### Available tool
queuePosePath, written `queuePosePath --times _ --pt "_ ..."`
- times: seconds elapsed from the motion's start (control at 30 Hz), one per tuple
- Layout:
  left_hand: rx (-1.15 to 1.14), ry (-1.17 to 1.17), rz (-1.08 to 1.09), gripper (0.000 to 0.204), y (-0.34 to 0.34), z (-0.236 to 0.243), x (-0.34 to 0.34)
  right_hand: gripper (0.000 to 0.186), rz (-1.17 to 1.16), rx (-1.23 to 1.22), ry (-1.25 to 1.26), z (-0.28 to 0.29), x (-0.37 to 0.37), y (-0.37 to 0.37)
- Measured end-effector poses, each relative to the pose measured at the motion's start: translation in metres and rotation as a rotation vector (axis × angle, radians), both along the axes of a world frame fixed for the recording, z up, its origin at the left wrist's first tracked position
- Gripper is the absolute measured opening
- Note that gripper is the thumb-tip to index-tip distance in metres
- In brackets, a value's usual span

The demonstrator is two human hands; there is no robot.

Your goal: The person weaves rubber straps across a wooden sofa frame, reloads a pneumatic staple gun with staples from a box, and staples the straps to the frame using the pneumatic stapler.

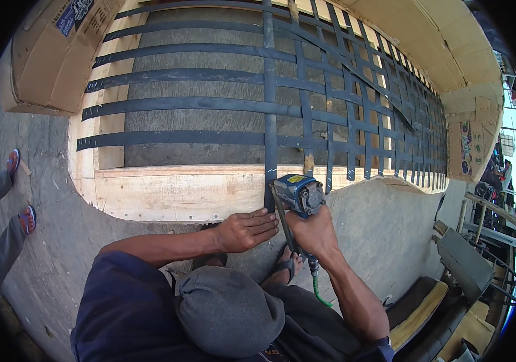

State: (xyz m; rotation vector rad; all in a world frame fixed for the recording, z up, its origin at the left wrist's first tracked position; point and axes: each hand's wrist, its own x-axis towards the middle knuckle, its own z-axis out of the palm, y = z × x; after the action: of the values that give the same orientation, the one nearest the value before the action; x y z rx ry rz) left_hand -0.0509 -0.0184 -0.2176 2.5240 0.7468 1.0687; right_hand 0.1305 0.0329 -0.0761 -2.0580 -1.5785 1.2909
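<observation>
My right hand [313,232] is wrapped round the grip of a blue pneumatic staple gun [297,192], with a green air hose [318,289] hanging below it. The gun's nose is against the near rail of a wooden frame [167,192], beside a dark webbing strap [270,120]. That strap runs toward me across the frame and over the near rail. At its near end my left hand [247,231] has its fingers pressed together on the strap, close beside the gun. Crossing straps [197,105] are stapled along the left rail and woven on the right side.
Cardboard [59,54] covers the frame's left end, and more cardboard panels [469,133] line the far right. Another person's sandalled feet [27,220] are at the left. Padded seat pieces [417,311] lie at the lower right. A grey cap [231,311] fills the lower middle.
</observation>
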Motion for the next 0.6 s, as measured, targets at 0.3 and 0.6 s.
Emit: queuePosePath --times 0.3,0.6 --pt "-0.008 -0.030 -0.017 0.032 0.004 0.000 0.000 0.032 0.035 -0.007 -0.060 -0.001 -0.002 -0.003" --pt "0.022 -0.039 -0.087 0.026 0.008 -0.002 -0.005 0.035 0.014 -0.048 -0.033 -0.003 -0.001 -0.023"
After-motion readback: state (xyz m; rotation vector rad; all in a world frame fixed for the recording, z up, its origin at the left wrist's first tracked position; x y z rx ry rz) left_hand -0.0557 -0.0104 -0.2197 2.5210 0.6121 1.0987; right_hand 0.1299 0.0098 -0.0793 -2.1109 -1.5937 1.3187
